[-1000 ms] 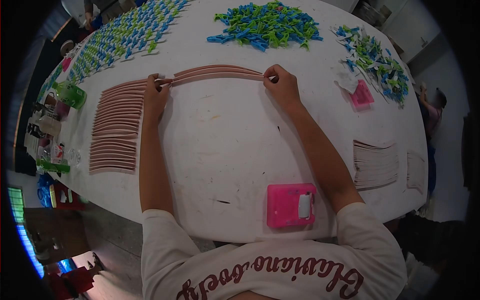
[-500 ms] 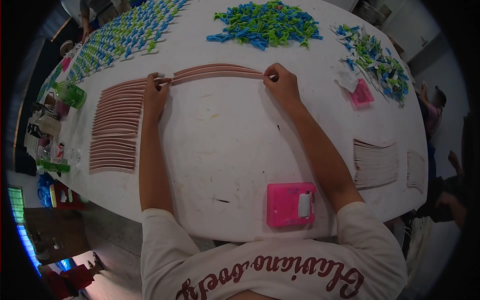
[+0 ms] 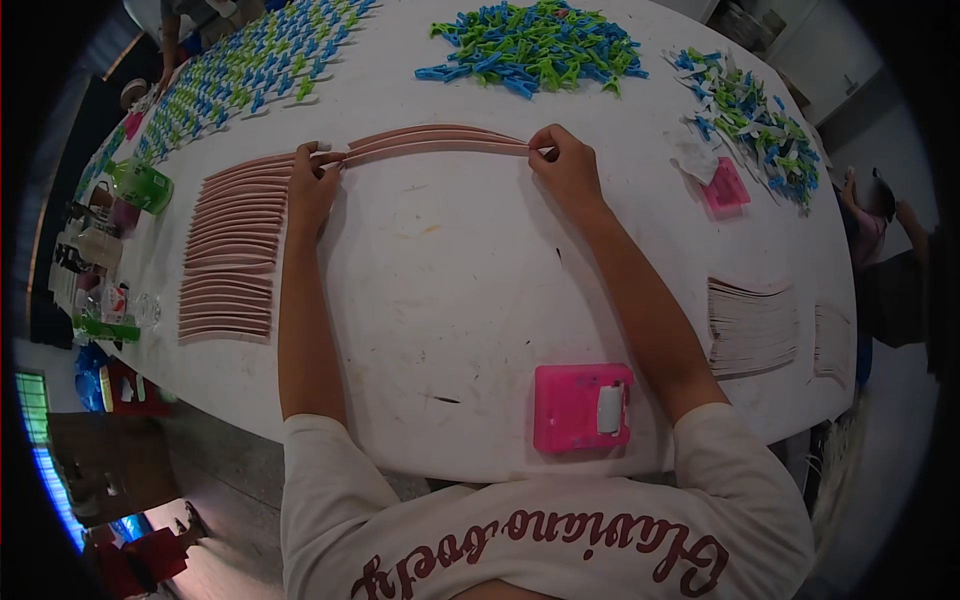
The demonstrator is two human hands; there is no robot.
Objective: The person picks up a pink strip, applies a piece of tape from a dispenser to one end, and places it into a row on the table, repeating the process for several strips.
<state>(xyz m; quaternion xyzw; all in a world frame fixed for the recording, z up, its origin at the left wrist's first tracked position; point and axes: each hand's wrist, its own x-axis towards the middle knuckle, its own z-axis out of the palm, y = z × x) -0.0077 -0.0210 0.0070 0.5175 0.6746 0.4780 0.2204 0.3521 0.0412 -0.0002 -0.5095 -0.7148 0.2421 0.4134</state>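
On the white bench (image 3: 480, 290), the left hand (image 3: 312, 188) and right hand (image 3: 567, 168) each pinch one end of a few pink strips (image 3: 435, 140) lying far across it. A fanned row of pink strips (image 3: 232, 250) lies just left. A pink box (image 3: 582, 408) sits near the front edge.
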